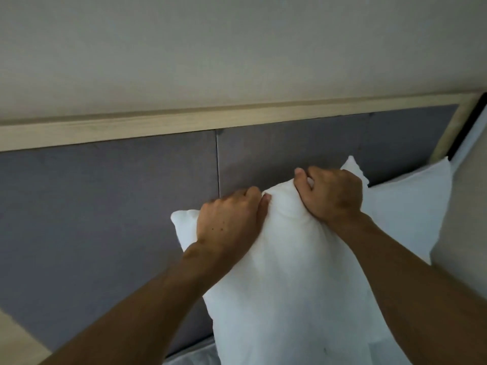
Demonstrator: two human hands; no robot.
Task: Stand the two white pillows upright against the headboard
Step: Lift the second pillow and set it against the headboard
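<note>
Head view: our left hand (230, 222) and right hand (332, 193) clutch the near pillow's (287, 280) top edge against the grey headboard (105, 206); we read no writing anywhere.

left hand (229, 219), right hand (332, 193), gripping upright pillow (284, 285)

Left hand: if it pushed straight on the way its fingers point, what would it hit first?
Probably the grey headboard just behind the pillow that the left hand grips; depth is unclear.
</note>
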